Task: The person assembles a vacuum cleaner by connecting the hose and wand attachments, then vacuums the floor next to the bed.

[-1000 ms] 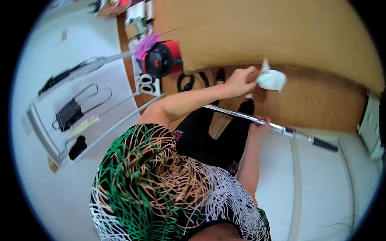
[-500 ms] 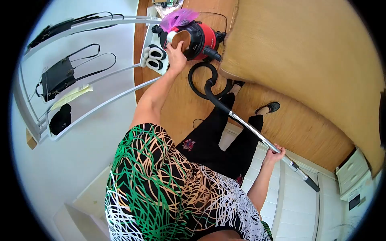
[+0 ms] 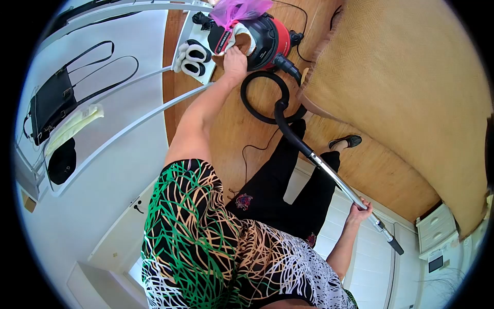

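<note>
My left hand (image 3: pixel 235 63) reaches out to the far left side, its fingers closed on a brown-and-white slipper (image 3: pixel 244 42); its exact shape is partly hidden. Right behind it stands a red-and-black canister vacuum cleaner (image 3: pixel 267 41), with a pink plastic bag (image 3: pixel 234 11) on its near left edge. Wrapped around the silver vacuum wand (image 3: pixel 337 180), my right hand (image 3: pixel 360 209) grips it near its lower end. A black hose (image 3: pixel 293 135) curves from the wand and loops on the floor beside the vacuum.
Fleece-lined slippers (image 3: pixel 195 59) sit on a white rack shelf (image 3: pixel 208 74) at the left. A black bag (image 3: pixel 51 105) and a black cap (image 3: pixel 62 160) hang on the rack. A bed with a tan cover (image 3: pixel 401 92) fills the right. A cord (image 3: pixel 246 157) lies across the wooden floor.
The slipper in my left hand has turned, and more of its white part shows. My right hand keeps its grip on the wand. The whole view has shifted slightly.
</note>
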A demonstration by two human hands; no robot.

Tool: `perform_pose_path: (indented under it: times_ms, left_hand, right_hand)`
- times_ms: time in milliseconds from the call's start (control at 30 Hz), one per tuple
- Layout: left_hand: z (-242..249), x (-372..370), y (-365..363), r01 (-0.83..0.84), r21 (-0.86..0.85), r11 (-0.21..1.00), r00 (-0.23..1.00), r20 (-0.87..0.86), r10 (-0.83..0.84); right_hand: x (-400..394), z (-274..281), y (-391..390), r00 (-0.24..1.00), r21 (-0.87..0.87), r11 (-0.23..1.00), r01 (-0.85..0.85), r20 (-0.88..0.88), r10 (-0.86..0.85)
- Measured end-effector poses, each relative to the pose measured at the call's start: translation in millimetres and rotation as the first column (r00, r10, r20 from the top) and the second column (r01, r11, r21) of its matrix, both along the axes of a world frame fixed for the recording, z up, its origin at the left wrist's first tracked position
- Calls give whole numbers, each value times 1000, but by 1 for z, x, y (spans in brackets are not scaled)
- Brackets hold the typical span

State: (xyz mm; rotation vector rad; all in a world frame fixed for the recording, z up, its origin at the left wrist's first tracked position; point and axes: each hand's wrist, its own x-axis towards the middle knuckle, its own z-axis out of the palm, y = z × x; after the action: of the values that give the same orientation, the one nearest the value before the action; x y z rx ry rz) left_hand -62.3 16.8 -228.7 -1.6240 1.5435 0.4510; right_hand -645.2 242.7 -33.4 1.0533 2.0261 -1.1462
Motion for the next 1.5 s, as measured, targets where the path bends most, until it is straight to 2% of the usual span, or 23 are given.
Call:
perform_pose_path:
  times_ms: [33,100,133,167,233,300,367,400,433,500,533,600,700,767,800,833,900,1033,1167,1233,1300,1367,1500]
  left_hand:
    - [3,-14,4,-1,1,1000,1000,0,1]
    - [6,-37,13,-350,-274,896,937,-104,334]
    - [4,-38,8,-512,-156,845,858,-131,496]
    - [-4,-36,6,-513,-155,844,858,-130,497]
    - [-26,-30,3,-633,-366,682,766,-167,621]
    - [-30,-36,8,-678,-383,627,718,-161,677]
    - [-34,-25,4,-478,-344,808,856,22,516]
    - [-25,-22,-1,-292,-341,894,926,132,353]
    - [-15,-17,-4,-293,-338,895,926,133,353]
    - [3,-6,-8,-170,-196,966,982,50,183]
    - [8,0,-9,-44,-300,953,999,5,48]
    - [21,0,-26,-102,-375,921,995,-40,94]
    - [22,9,-40,-263,-561,785,965,-155,213]
    - [17,15,-44,-435,-620,653,899,-258,354]
    - [9,22,-42,-450,-626,637,892,-292,344]
    - [1,25,-39,-452,-624,637,892,-293,345]
    - [-5,25,-39,-382,-478,791,923,-166,346]
    - [8,28,-52,-358,-423,832,931,-222,288]
    - [10,18,-54,-280,-503,818,959,-180,218]
    - [5,15,-53,-295,-494,818,955,-138,261]
    - [-5,14,-51,-225,-574,787,959,11,282]
    - [-7,12,-50,-262,-576,774,945,9,327]
    - [-3,16,-46,-379,-456,805,920,-96,379]
  right_hand:
    - [2,5,-9,999,78,997,-25,-46,28]
    - [-8,8,-6,999,69,997,-24,-22,25]
    - [-12,9,-5,1000,59,998,-22,2,22]
    - [-16,6,-2,1000,60,998,-23,2,23]
    - [-20,-8,4,999,13,999,-45,29,45]
    - [-9,5,-15,998,57,996,-64,-7,65]
    - [6,-5,-25,989,72,987,-141,-42,144]
    - [5,-7,-24,992,32,992,-126,-8,126]
    - [3,-8,-24,992,36,991,-127,-8,127]
    - [-2,-4,-27,996,51,996,-75,-33,77]
    - [-11,-4,-22,998,41,997,-62,-16,62]
    - [-16,1,-28,997,62,995,-76,-15,77]
    - [-22,6,-31,996,60,994,-87,-15,88]
    - [-24,8,-33,993,60,991,-122,4,122]
    - [-24,8,-36,992,61,991,-122,2,122]
    - [-26,7,-40,991,80,988,-134,-6,135]
    - [-29,6,-40,989,101,984,-146,-15,148]
    - [-28,3,-39,996,79,993,-85,-23,88]
    - [-26,9,-40,995,121,988,-95,-25,99]
    - [-17,11,-48,996,121,990,-71,-38,76]
    - [-15,11,-52,997,120,992,-46,-51,53]
    - [-18,9,-50,998,9,998,-68,19,68]
    - [-26,4,-51,997,-9,997,-74,7,74]
